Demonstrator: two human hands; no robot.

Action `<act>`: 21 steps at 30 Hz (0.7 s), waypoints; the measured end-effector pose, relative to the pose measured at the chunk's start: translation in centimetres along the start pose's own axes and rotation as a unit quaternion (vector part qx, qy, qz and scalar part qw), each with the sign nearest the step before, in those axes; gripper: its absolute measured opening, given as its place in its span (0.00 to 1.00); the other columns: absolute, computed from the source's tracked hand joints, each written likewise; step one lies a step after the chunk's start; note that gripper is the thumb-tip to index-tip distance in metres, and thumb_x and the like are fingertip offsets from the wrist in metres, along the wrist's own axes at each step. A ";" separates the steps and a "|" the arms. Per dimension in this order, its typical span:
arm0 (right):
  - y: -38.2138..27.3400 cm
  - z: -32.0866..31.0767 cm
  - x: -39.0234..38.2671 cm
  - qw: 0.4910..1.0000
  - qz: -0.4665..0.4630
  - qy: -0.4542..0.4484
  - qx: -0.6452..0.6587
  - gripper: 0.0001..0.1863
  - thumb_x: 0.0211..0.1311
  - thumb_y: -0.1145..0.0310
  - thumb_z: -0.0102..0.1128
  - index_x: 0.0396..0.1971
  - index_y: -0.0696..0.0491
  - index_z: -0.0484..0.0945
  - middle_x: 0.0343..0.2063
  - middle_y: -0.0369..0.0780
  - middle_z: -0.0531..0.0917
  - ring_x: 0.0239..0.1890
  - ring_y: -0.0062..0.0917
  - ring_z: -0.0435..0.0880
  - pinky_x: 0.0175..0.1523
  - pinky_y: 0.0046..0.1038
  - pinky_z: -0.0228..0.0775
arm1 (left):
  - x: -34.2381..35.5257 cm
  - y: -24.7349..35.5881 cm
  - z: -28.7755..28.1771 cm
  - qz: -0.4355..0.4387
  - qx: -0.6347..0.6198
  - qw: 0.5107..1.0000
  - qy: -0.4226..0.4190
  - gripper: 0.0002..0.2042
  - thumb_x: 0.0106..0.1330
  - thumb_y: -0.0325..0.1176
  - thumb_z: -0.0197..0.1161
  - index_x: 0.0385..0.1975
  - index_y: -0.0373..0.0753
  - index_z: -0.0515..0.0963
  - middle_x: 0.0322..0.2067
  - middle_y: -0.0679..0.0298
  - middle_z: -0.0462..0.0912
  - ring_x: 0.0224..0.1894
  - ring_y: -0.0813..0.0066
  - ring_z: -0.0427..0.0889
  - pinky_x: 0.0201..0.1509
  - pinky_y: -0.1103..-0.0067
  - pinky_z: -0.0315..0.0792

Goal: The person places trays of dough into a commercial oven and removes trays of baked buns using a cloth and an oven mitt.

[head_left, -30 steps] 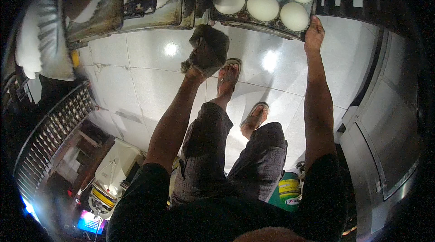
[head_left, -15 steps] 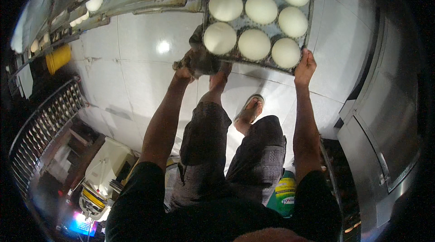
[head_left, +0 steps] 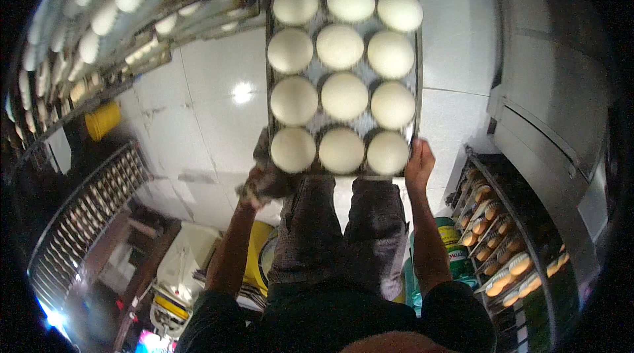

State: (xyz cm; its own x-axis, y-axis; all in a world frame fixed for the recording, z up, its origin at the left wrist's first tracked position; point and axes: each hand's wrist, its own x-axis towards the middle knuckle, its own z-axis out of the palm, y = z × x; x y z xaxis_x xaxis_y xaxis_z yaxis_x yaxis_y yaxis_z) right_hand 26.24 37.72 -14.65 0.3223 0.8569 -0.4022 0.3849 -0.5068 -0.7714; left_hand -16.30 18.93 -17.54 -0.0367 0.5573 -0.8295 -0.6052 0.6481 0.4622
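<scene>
In front of my legs I hold a dark-rimmed baking tray (head_left: 367, 28) level. Rows of pale, round dough pieces (head_left: 339, 47), several in all, sit in its hollows. My left hand (head_left: 251, 188) is closed on a dark, worn cloth (head_left: 276, 180) at the tray's near left corner; the cloth lies between that hand and the metal, and part of the hand is hidden. Bare, my right hand (head_left: 420, 163) grips the near right edge, its thumb along the rim and its other fingers partly out of sight.
Racks (head_left: 162, 56) of trays with pale dough rise at the far left. Beneath them is a yellow bucket (head_left: 102, 120). At right stand a steel cabinet (head_left: 555, 95) and a rack of browned buns (head_left: 492, 221). Green tubs (head_left: 452, 247) sit beside my right forearm.
The tray has come nearer to my body and now shows whole, both hands moving with it. My view has swung, bringing in the rack of browned buns on the right.
</scene>
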 end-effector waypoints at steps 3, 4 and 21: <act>-5.2 -5.8 -7.3 1.000 0.012 0.022 -0.004 0.17 0.72 0.65 0.45 0.23 0.58 0.69 0.18 0.31 0.66 0.26 0.14 0.62 0.29 0.23 0.57 | -7.3 2.7 -0.7 -0.054 0.051 0.997 0.003 0.25 0.73 0.46 0.44 0.64 0.39 0.60 0.62 0.54 0.66 0.62 0.58 0.67 0.65 0.64 0.67; -6.8 -7.5 -9.8 0.999 0.020 0.035 0.018 0.16 0.72 0.65 0.45 0.24 0.58 0.70 0.19 0.30 0.67 0.26 0.14 0.62 0.30 0.23 0.58 | -9.4 3.6 -0.8 -0.066 0.067 0.996 0.000 0.25 0.73 0.46 0.45 0.64 0.39 0.60 0.62 0.55 0.66 0.62 0.58 0.67 0.65 0.64 0.67; -27.4 -10.9 -25.7 0.957 -0.082 0.235 0.152 0.15 0.72 0.65 0.46 0.26 0.56 0.73 0.23 0.28 0.74 0.26 0.10 0.66 0.32 0.16 0.61 | 1.6 17.9 6.8 0.037 0.228 0.935 -0.269 0.23 0.72 0.45 0.46 0.62 0.39 0.64 0.60 0.56 0.68 0.62 0.61 0.67 0.66 0.65 0.65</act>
State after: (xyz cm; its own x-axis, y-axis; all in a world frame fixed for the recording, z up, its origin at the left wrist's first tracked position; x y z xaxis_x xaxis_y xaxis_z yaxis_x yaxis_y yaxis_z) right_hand 16.82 28.58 22.16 0.6593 0.7500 -0.0532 0.2169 -0.2575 -0.9416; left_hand -21.79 34.95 -8.42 0.4140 0.7104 -0.5692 -0.2107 0.6831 0.6993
